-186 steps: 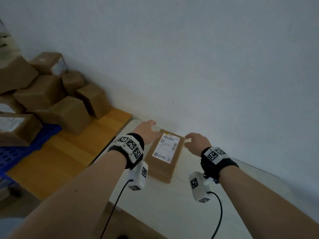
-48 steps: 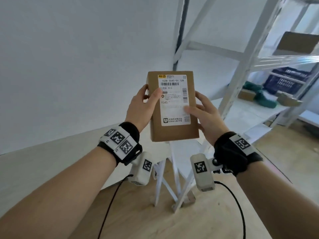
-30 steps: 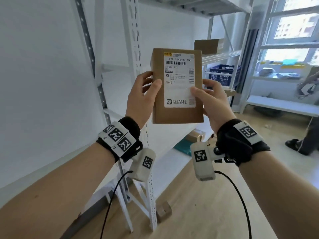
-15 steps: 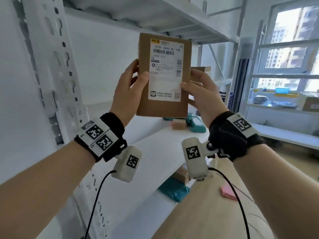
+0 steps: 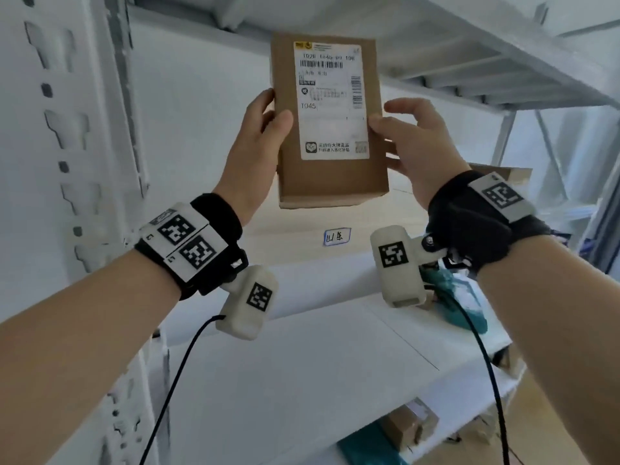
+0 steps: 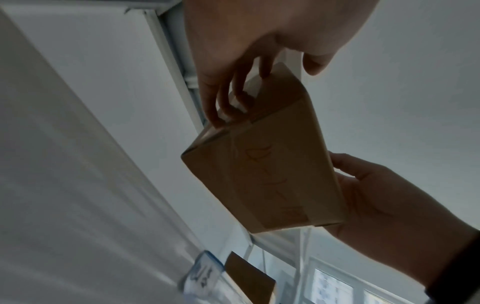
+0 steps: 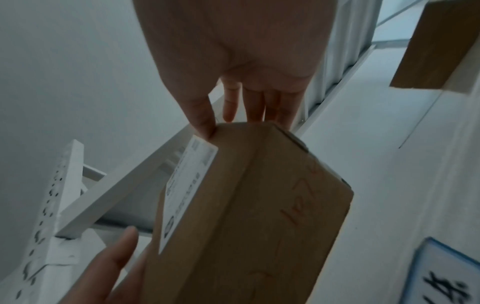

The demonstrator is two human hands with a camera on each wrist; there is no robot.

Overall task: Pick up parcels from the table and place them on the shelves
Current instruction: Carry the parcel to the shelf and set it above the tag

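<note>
A brown cardboard parcel (image 5: pixel 330 177) with a white shipping label stands upright in the air in front of the white shelving, held between both hands. My left hand (image 5: pixel 265 132) grips its left edge, thumb on the front face and fingers behind. My right hand (image 5: pixel 411 139) grips the right edge the same way, thumb on the label. In the left wrist view the left hand's fingers (image 6: pixel 223 102) curl over the parcel (image 6: pixel 265 168). From the right wrist view the thumb (image 7: pixel 200 111) pinches the top corner of the parcel (image 7: pixel 246 216), which bears red handwriting.
A white shelf board (image 5: pixel 302 370) lies below the parcel, with a blue-edged handwritten tag (image 5: pixel 337 236) on the shelf behind. Overhead is another shelf (image 5: pixel 453 52). A cardboard box (image 5: pixel 506 176) and a teal bag (image 5: pixel 466 310) sit to the right. A perforated upright (image 5: pixel 84 135) stands at left.
Both hands took the parcel from the table and carried it to the shelving. Over the last second it rose and came closer to the shelf, still held by both hands.
</note>
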